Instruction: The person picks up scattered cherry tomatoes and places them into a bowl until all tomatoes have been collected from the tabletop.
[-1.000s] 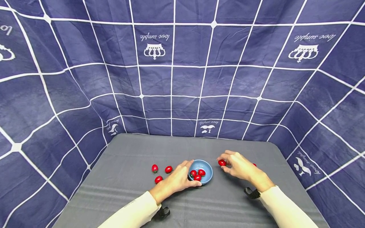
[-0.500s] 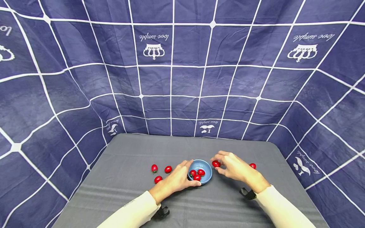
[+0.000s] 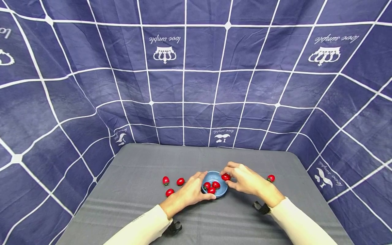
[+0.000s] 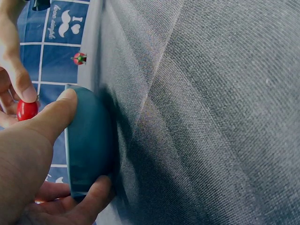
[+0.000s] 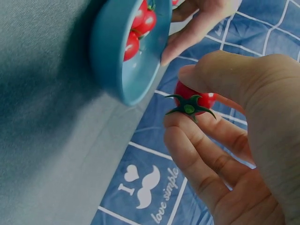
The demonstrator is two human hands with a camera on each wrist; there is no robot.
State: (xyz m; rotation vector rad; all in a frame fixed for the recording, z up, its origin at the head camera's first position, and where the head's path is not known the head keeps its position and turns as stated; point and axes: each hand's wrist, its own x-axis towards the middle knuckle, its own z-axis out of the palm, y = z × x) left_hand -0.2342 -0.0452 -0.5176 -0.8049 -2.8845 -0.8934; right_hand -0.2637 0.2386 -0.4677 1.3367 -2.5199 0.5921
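Observation:
My left hand (image 3: 190, 191) grips a small blue bowl (image 4: 90, 140) by its left side, with the thumb on the near rim. Three red cherry tomatoes (image 3: 216, 185) lie in the bowl. Between thumb and fingertips, my right hand (image 3: 247, 179) pinches another cherry tomato (image 5: 199, 101), whose green star-shaped stem end shows in the right wrist view. In the head view this tomato overlaps the bowl's right rim. From the left wrist, it appears higher than the bowl's mouth.
Left of the bowl, three cherry tomatoes (image 3: 180, 181) lie on the grey cloth-covered table (image 3: 147, 160). One more tomato (image 3: 271, 178) sits to the right, behind the right wrist. Blue checked fabric (image 3: 202, 85) hangs around the back and sides.
My right hand has moved left with the tomato, from beside the bowl to its right rim. The tomato at far right has come into fuller view. My left hand keeps its hold.

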